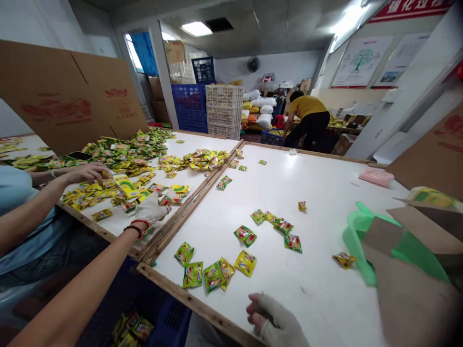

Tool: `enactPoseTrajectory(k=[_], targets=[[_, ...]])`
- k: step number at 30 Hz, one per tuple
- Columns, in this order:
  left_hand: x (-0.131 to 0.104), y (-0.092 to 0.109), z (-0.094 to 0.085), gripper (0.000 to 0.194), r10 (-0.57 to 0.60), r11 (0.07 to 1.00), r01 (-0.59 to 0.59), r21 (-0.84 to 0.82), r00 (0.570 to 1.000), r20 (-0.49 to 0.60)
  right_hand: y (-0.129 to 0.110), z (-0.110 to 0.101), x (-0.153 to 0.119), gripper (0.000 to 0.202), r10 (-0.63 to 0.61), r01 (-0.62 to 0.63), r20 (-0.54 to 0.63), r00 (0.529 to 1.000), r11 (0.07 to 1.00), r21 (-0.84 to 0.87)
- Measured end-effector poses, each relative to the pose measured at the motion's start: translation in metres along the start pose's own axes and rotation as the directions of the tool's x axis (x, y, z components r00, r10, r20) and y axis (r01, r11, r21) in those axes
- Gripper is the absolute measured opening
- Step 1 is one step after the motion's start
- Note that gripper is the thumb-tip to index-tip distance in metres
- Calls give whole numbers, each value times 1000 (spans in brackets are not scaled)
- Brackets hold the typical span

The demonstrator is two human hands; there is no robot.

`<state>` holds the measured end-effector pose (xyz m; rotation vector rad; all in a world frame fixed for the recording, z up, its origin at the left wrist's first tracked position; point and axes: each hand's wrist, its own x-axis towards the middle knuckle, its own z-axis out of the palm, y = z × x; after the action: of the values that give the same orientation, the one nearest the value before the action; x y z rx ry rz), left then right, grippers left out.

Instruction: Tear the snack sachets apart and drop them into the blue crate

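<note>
My left hand (150,210), in a pale fingerless glove with red bracelets at the wrist, reaches across the wooden divider (191,200). Its fingers are apart, over and touching small green and red packets (176,198) on the left table. Low over the white right table (325,164), near its front edge, my right hand (277,320) is gloved too, its fingers loosely bent and apart with nothing between them. Beyond it lie green packets (193,274) and a yellow packet (246,263); more packets (292,242) are scattered farther back.
Beside me, another person's hand (88,173) is at a yellow-green packet over the packet heap (126,154). Cardboard (405,284) and a green basin (354,231) stand right, a blue crate (173,313) below the edge. A person in yellow (309,108) bends in the background.
</note>
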<state>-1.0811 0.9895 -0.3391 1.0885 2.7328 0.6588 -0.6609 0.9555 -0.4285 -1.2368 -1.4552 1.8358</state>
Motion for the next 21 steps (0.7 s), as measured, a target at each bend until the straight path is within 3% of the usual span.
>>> enactPoseTrajectory(k=[3, 4, 5, 6, 9, 12, 13, 15, 17, 18, 20, 21], targets=[[-48, 43, 33, 33, 207, 943, -175, -282, 974, 89, -15, 7, 4, 50, -78, 79, -47, 996, 997, 15], [-73, 60, 49, 34, 327, 822, -192, -536, 930, 168, -18, 9, 7, 53, -122, 123, -64, 990, 992, 22], [-100, 76, 66, 34, 393, 766, -194, -613, 895, 209, -19, 11, 10, 59, -171, 173, -77, 982, 985, 23], [-128, 92, 82, 32, 440, 727, -192, -660, 867, 232, -20, 12, 13, 65, -218, 220, -87, 972, 976, 14], [-207, 129, 119, 25, 510, 561, -34, -827, 801, 313, -20, 4, 17, 71, -309, 291, -185, 933, 949, -120], [-253, 146, 129, 25, 582, 547, -47, -836, 739, 339, -20, -15, 12, 51, -282, 190, -332, 900, 940, -282], [-259, 147, 129, 26, 595, 565, -105, -818, 739, 316, -20, -22, 9, 41, -271, 163, -342, 900, 936, -312], [-257, 145, 128, 21, 570, 617, -263, -742, 799, 191, -20, -33, 5, 26, -261, 152, -305, 916, 929, -338], [-243, 142, 130, 21, 516, 666, -389, -637, 856, 17, -18, -39, 4, 21, -267, 166, -260, 928, 921, -352], [-234, 141, 133, 28, 513, 678, -424, -601, 858, -26, -17, -41, 5, 19, -269, 168, -252, 929, 918, -359], [-214, 140, 138, 45, 605, 667, -470, -578, 795, 51, -17, -42, 10, 19, -279, 179, -240, 930, 912, -369], [-206, 141, 141, 50, 668, 656, -487, -577, 731, 142, -17, -41, 14, 21, -285, 190, -227, 931, 911, -365]])
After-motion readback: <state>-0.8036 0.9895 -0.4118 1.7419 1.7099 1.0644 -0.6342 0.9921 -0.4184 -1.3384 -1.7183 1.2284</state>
